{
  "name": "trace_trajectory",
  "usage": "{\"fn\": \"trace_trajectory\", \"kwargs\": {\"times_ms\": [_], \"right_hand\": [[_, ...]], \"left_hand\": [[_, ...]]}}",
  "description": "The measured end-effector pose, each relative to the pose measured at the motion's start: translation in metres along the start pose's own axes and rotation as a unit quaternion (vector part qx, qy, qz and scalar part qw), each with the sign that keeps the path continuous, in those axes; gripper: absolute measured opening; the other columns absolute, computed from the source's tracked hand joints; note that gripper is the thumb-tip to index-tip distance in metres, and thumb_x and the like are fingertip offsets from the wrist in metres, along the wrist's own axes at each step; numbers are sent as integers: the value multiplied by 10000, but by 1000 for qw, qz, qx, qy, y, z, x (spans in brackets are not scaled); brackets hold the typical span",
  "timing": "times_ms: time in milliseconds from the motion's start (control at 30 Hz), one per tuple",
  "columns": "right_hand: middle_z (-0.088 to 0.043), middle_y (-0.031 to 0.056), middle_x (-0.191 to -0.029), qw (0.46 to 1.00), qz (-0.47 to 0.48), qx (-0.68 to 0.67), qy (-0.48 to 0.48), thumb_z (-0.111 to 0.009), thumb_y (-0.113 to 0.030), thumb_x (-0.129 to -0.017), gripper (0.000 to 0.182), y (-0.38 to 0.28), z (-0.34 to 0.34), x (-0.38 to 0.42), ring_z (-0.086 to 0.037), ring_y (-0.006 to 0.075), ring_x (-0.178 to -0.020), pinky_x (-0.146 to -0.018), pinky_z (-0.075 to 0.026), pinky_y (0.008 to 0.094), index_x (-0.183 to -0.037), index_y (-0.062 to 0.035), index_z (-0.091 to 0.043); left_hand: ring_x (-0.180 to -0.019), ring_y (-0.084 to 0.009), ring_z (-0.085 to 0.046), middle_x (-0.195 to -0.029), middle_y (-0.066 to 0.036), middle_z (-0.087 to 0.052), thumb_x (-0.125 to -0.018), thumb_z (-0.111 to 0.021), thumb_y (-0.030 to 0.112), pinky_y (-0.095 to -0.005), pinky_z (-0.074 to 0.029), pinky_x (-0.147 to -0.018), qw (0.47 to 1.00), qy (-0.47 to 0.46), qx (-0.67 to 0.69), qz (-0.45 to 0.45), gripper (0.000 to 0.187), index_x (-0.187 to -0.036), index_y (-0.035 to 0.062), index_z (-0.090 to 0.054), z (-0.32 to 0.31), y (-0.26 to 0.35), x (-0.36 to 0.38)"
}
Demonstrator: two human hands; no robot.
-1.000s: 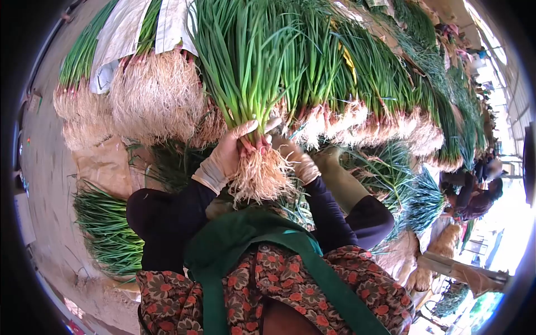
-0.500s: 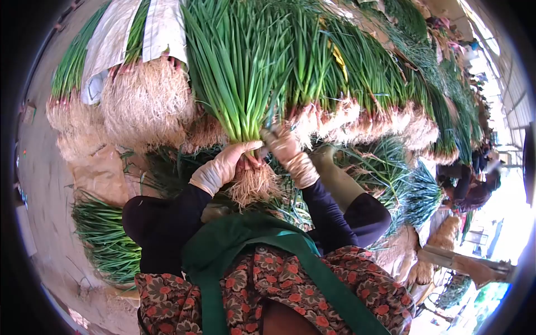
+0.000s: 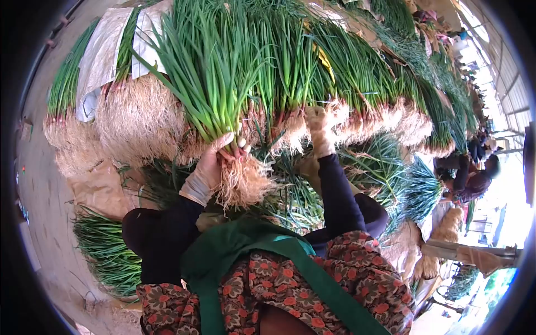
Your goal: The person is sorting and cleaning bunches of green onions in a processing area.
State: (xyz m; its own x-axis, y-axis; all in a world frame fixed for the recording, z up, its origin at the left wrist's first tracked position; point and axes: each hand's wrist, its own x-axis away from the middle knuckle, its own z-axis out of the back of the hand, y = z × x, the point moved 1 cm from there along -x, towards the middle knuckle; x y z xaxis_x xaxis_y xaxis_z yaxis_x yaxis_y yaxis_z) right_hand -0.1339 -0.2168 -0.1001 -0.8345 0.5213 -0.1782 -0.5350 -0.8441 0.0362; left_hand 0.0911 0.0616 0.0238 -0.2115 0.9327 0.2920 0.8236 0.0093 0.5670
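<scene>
My left hand [image 3: 205, 170], in a pale glove, is closed around the lower stems of a bunch of spring onions [image 3: 220, 100]. Their green leaves fan upward, and a tuft of tan roots [image 3: 244, 180] hangs below the fist. To the right, my gloved right hand [image 3: 320, 131] is at the stem bases of the row of spring onions [image 3: 290, 61]. Its fingers are curled in against the stems there. Exactly how many stems they grip is hidden.
At the left, thick rooted bundles [image 3: 142, 106] lie partly under a white sheet [image 3: 106, 47]. Loose green leaves [image 3: 374, 167] spread below the row. Another leafy pile [image 3: 106, 248] lies at lower left. A co-worker [image 3: 474, 178] is at the far right, near a wooden beam [image 3: 469, 254].
My right hand has left the bunch and moved right to the row's stem bases. My left hand still grips the bunch, shifted slightly left and lower, with the leaves tilting left.
</scene>
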Motion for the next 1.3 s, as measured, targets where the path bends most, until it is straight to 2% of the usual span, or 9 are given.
{"fn": "trace_trajectory", "kwargs": {"times_ms": [167,233,333,367,867,933,967,1100,1300], "right_hand": [[-585,24,-881,837,-289,-433,-168,-547,-33,-830,351,-56,86,-45,-571,94,-820,-682,-449,228,-1177,-73,-506],[-626,94,-862,962,16,-267,-59,-575,-72,-858,201,-106,115,-24,-592,151,-783,-699,-480,260,-1051,-18,-581],[-646,112,-991,767,-111,-622,-117,-557,-128,-897,212,-177,112,10,-594,169,-876,-807,-477,290,-1046,19,-593],[-649,97,-984,851,-32,-505,-141,-546,-145,-908,261,-178,110,19,-583,167,-925,-830,-454,279,-1112,17,-569],[-537,48,-637,133,-226,-965,-12,-513,-408,-904,345,-205,91,-16,-522,205,-514,-460,-448,329,-922,-64,-540],[-519,34,-619,100,-253,-961,-51,-502,-447,-904,372,-193,84,-19,-517,194,-517,-502,-456,326,-882,-76,-525],[-470,-23,-604,371,-283,-884,-22,-504,-316,-926,256,-200,100,-19,-470,135,-514,-494,-436,263,-970,-66,-534],[-560,5,-675,623,-264,-734,-56,-542,-233,-909,214,-204,120,-18,-473,69,-542,-482,-382,238,-804,-56,-602],[-505,-15,-590,299,-335,-893,-10,-532,-184,-906,166,-210,68,-10,-458,101,-486,-486,-407,230,-905,-34,-604]], "left_hand": [[-790,-222,-608,-849,-91,-623,-869,-549,278,-332,-488,-775,998,-9,15,60,433,-1153,-46,-505,-16,4,0],[-802,-202,-592,-894,-96,-625,-876,-534,262,-321,-485,-802,996,14,-5,91,465,-1223,-41,-472,-9,2,2],[-765,-152,-605,-770,-101,-623,-884,-540,297,-259,-502,-687,987,-2,-44,152,476,-1266,20,-480,13,-6,-3],[-739,-150,-601,-747,-93,-609,-882,-547,304,-236,-489,-645,988,14,-56,145,471,-1260,29,-489,7,-8,-2],[-670,-183,-625,-681,-91,-616,-865,-553,329,-205,-469,-540,994,17,-42,95,336,-833,-1,-607,17,-16,4],[-619,-180,-605,-711,-85,-618,-850,-566,335,-247,-500,-587,995,-5,-3,99,363,-981,-4,-585,23,-24,1],[-604,-180,-602,-705,-83,-617,-849,-566,335,-237,-496,-573,995,1,-21,93,357,-968,-1,-587,22,-24,2],[-612,-194,-589,-666,-90,-602,-855,-566,322,-263,-494,-587,995,37,-39,81,325,-850,-2,-586,4,-14,7],[-643,-212,-595,-662,-110,-599,-870,-545,304,-306,-507,-632,992,-6,57,111,317,-845,-9,-585,20,-25,-1]]}}
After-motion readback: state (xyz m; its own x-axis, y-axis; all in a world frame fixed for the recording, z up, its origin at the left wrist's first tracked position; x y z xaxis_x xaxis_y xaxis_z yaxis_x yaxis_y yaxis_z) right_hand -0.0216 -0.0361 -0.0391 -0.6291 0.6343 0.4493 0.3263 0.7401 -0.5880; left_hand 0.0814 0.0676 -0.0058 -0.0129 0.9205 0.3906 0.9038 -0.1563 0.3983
